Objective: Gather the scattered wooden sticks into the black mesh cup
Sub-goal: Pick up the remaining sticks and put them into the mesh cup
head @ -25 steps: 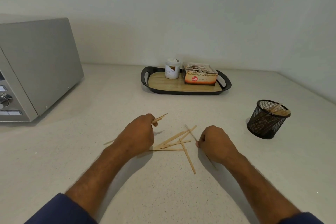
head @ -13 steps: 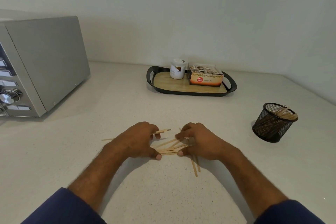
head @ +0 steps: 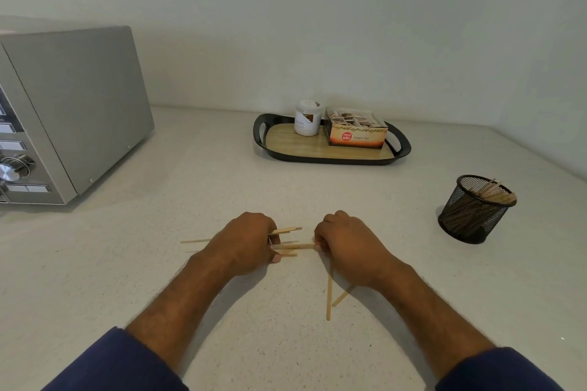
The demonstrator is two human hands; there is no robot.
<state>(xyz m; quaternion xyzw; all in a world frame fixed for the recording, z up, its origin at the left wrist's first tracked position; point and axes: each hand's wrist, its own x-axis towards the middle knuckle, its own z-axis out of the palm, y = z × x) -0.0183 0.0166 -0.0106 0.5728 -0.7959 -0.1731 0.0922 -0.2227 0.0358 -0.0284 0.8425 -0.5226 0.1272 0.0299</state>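
Note:
Several thin wooden sticks [head: 287,246] lie on the pale counter between my hands. My left hand [head: 244,243] is closed around a few of them, their ends poking out to both sides. My right hand [head: 346,246] is curled with its fingertips pinching the end of one stick. Two more sticks [head: 329,298] angle out from under my right wrist. The black mesh cup [head: 473,211] stands to the right, apart from both hands, with several sticks leaning inside it.
A silver microwave [head: 63,111] fills the left side. At the back stands a black tray with a wooden base [head: 286,144], holding a white jar [head: 306,117] and a box of tea bags [head: 355,132]. The walls meet in a corner at the right.
The loose sticks have been pulled together into my left hand's grip. My right hand moved in to the pile, then drew slightly right. The view shifted a little.

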